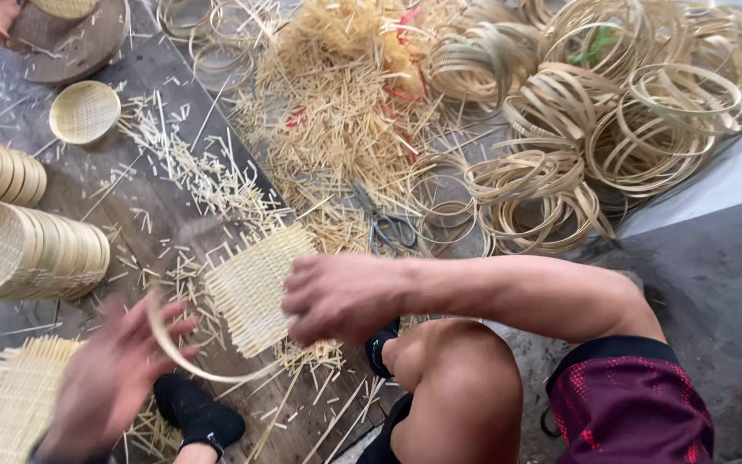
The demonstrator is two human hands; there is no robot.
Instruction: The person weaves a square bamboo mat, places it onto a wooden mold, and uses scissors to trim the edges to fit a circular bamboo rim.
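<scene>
Right hand [337, 296]: fingers closed on the right edge of the square woven bamboo mat [251, 288], held just above the plank floor [152, 202]. Left hand [109, 378]: motion-blurred, fingers curled around a thin bamboo hoop [184, 361] just beside the mat's lower edge. Beyond lie piled hoops [611, 129], a heap of bamboo offcuts [341, 103], stacked woven baskets [23, 249] and scissors [388, 228].

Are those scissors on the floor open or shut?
Cannot tell for sure. Only the dark handle loops of the scissors show clearly; the blades are buried among bamboo offcuts.
</scene>
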